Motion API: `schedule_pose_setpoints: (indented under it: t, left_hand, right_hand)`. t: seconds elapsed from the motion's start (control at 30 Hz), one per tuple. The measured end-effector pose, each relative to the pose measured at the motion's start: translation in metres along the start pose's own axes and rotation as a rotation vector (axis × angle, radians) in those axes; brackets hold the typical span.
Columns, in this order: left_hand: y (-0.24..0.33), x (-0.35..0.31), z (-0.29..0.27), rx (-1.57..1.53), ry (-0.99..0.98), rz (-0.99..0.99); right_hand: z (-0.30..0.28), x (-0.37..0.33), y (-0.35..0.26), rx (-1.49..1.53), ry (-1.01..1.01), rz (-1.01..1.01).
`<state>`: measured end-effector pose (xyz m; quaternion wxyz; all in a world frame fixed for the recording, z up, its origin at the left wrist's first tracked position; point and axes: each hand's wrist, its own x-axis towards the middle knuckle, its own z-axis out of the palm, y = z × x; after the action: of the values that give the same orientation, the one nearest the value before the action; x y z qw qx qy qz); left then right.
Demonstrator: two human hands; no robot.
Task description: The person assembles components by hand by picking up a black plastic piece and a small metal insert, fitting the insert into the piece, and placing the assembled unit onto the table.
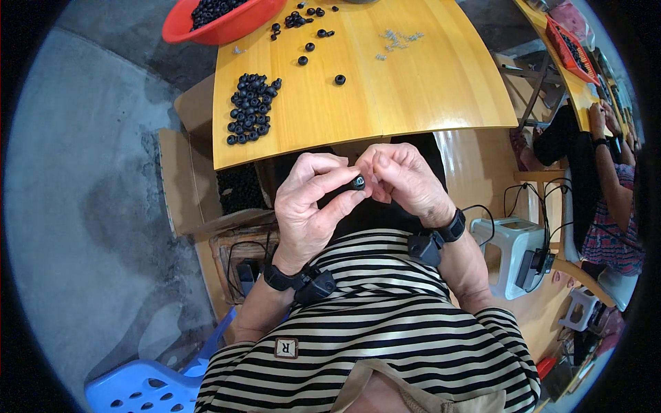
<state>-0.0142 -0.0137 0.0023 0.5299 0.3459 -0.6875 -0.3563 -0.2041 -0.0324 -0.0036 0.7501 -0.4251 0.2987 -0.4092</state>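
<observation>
Just in front of the table's near edge, my left hand [303, 206] pinches a small black knobbed part [358, 182] between thumb and forefinger. A light ring-like opening shows on the end turned up toward me. Close against it on the right is my right hand [407, 180], thumb and fingers pressed together. Whatever lies between those fingertips is too small and hidden to name. On the table, a pile of similar black parts [252, 110] lies at the left. One single black part [340, 80] sits nearer the middle.
A red basin [227, 26] of black parts stands at the table's far left, by small clear pieces [398, 40]. Below the table is a cardboard box [180, 186]. To the right are a pale stool [506, 251] with cables and another person [609, 179] at a second table.
</observation>
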Motion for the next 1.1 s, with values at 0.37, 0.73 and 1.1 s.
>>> schedule_pose_setpoints:
  t: [0.37,0.73,1.1]
  left_hand:
    - [0.0,0.001,0.003,0.088,0.009,-0.042]
    - [-0.009,0.001,-0.005,0.087,0.15,-0.067]
    - [-0.011,-0.005,-0.012,-0.016,0.136,-0.123]
  right_hand:
    - [0.012,0.001,-0.008,-0.185,0.054,0.069]
    - [0.022,0.025,-0.006,-0.302,0.05,0.049]
    - [-0.056,0.076,-0.01,-1.359,0.686,-0.523]
